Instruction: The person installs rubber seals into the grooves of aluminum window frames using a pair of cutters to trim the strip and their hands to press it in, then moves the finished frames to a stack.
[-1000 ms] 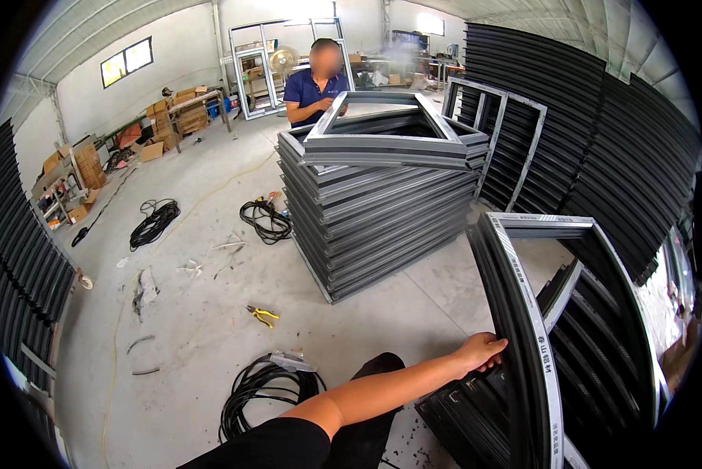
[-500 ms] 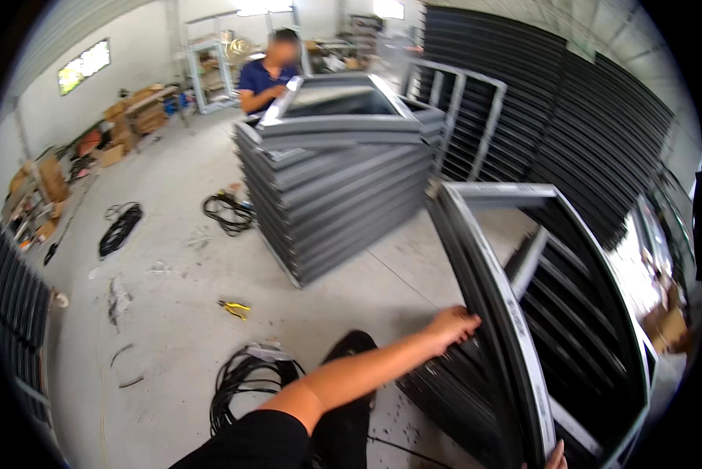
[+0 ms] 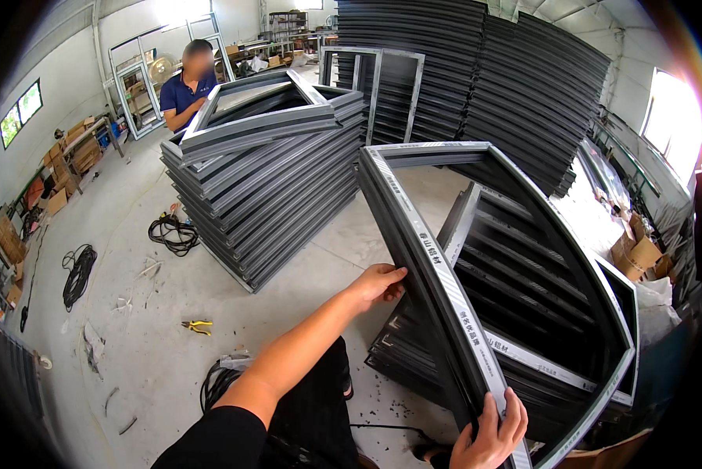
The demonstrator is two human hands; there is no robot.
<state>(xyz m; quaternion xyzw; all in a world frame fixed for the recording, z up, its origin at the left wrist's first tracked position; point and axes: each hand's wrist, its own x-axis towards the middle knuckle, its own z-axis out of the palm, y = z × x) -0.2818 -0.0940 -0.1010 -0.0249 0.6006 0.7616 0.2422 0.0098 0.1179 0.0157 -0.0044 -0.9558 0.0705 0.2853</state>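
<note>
A dark grey metal window frame (image 3: 443,273) with pale printed film along its face lies tilted over a stack of similar frames (image 3: 421,352). My left hand (image 3: 382,283) has its fingers curled and closed at the outer side of its left bar. Farther down that same bar, near the lower edge of the view, my right hand (image 3: 492,434) grips it with the fingers laid over the filmed face. The thumb sits on the outer side. Part of the lower end of the frame is cut off by the picture's edge.
A tall stack of frames (image 3: 273,195) stands ahead, a co-worker (image 3: 185,90) behind it. Dark frames pile high along the back (image 3: 413,70). Yellow-handled pliers (image 3: 198,327), coiled black cables (image 3: 173,234) and scraps lie on the floor. Cardboard boxes (image 3: 636,250) sit at right.
The view has swung right, so the surroundings shift left. My right hand, barely visible before, now shows on the bar. My left hand stays at the frame's outer side.
</note>
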